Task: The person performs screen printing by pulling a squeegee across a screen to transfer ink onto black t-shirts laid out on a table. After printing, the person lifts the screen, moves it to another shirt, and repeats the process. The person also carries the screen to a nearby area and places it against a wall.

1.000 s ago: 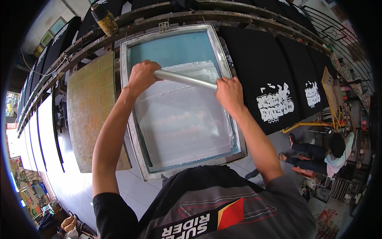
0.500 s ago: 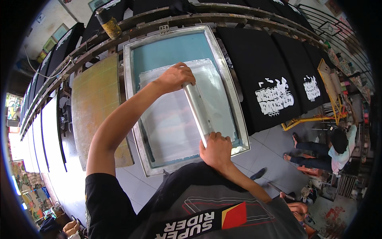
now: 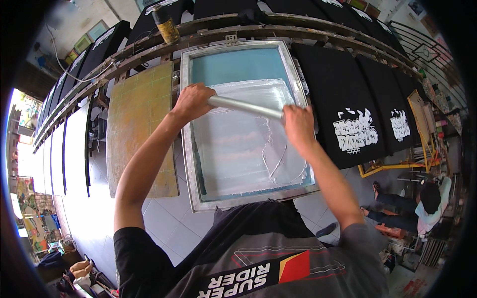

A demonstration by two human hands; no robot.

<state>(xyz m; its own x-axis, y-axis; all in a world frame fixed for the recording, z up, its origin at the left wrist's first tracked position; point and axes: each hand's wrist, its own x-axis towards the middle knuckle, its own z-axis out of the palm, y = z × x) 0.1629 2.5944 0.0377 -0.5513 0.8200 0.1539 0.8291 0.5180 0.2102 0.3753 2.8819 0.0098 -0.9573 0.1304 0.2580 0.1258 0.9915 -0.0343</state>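
Metal squeegee [image 3: 246, 107] — one — gripped at each end by left hand [image 3: 191, 102] and right hand [image 3: 298, 124], over one screen frame [image 3: 186, 149].

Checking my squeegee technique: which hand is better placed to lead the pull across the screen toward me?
Probably the right hand. It grips the silver metal squeegee bar at its nearer end, over the white ink streaks. The left hand grips the far end, by the aluminium-framed screen's left edge.
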